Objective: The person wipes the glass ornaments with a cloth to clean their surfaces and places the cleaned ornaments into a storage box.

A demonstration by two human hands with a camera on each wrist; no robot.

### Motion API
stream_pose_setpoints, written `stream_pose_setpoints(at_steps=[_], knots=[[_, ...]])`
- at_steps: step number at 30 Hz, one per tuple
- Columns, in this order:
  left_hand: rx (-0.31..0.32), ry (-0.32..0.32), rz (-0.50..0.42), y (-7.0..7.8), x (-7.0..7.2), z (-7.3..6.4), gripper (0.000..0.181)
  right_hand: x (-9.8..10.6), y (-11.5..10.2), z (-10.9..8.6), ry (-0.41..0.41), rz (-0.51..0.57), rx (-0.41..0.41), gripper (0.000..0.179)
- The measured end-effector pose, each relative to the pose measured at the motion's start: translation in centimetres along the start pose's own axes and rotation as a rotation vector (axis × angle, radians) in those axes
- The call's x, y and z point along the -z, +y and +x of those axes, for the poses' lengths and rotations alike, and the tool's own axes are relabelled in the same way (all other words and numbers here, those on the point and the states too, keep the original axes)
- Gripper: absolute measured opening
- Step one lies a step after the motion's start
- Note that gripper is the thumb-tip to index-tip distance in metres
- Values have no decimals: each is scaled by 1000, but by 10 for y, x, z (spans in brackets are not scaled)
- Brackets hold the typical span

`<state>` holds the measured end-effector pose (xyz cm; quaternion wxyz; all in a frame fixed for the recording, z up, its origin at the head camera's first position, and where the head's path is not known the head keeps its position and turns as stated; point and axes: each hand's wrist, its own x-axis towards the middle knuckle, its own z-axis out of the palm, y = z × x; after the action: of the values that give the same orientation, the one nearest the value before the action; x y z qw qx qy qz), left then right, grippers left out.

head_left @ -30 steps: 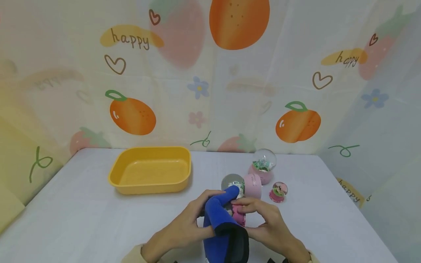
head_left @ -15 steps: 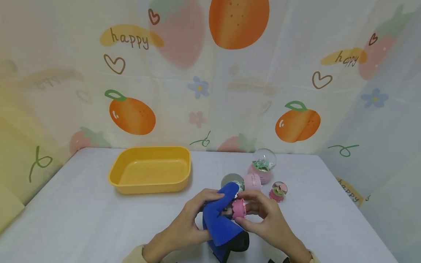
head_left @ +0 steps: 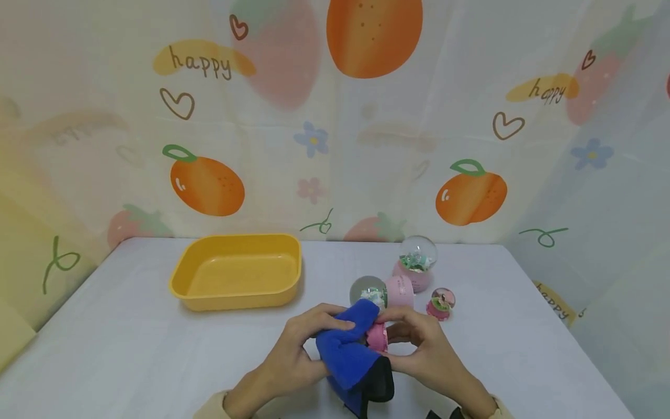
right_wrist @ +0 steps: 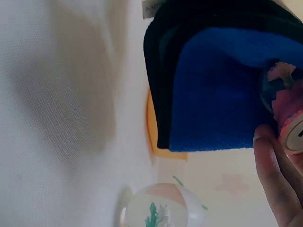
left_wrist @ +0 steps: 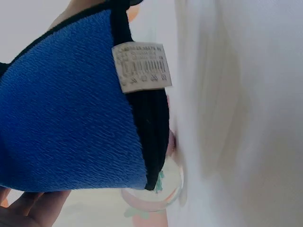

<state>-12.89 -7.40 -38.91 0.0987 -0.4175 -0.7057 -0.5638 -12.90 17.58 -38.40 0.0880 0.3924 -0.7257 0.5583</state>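
Observation:
My left hand (head_left: 299, 344) grips a blue cloth (head_left: 342, 355) with black trim, folded over the glass end of a small snow globe (head_left: 377, 337). The globe lies sideways, its scalloped pink base sticking out to the right. My right hand (head_left: 426, 349) pinches that base between thumb and fingers. In the right wrist view the round underside of the base (right_wrist: 293, 135) shows, and part of the dome nestles in the cloth. A white label (left_wrist: 142, 66) hangs from the cloth's edge in the left wrist view. Most of the dome is hidden.
Just beyond my hands a larger snow globe (head_left: 400, 291) lies on its side. Behind it another (head_left: 413, 278) stands upright, with a small one (head_left: 438, 311) to the right. A yellow tray (head_left: 235, 301) sits at the back left of the white table (head_left: 131, 349).
The cloth has been folded further around the globe, and its black-edged flap has shifted. My right hand has moved its hold on the pink base. The head view has swung slightly.

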Motion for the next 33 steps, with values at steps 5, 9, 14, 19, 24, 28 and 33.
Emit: stream_pose_setpoints(at_steps=[5, 9, 14, 19, 24, 28, 33], knots=[[68, -39, -66, 1, 3, 2, 43, 0, 0, 0, 9, -26, 36, 48], [264, -147, -136, -2, 6, 2, 54, -2, -1, 1, 23, -42, 66, 48], [363, -225, -146, -6, 6, 2, 56, -5, -2, 1, 16, -87, 126, 48], [251, -169, -103, -7, 4, 2, 43, -6, -2, 1, -2, -103, 168, 46], [197, -106, -92, -5, 3, 2, 28, -8, 1, 2, -21, -122, 248, 46], [223, -110, -133, -4, 5, 2, 29, -8, 3, 2, -17, -131, 292, 41], [362, -241, -231, -5, 10, 2, 44, -9, 3, 2, 4, -120, 315, 34]])
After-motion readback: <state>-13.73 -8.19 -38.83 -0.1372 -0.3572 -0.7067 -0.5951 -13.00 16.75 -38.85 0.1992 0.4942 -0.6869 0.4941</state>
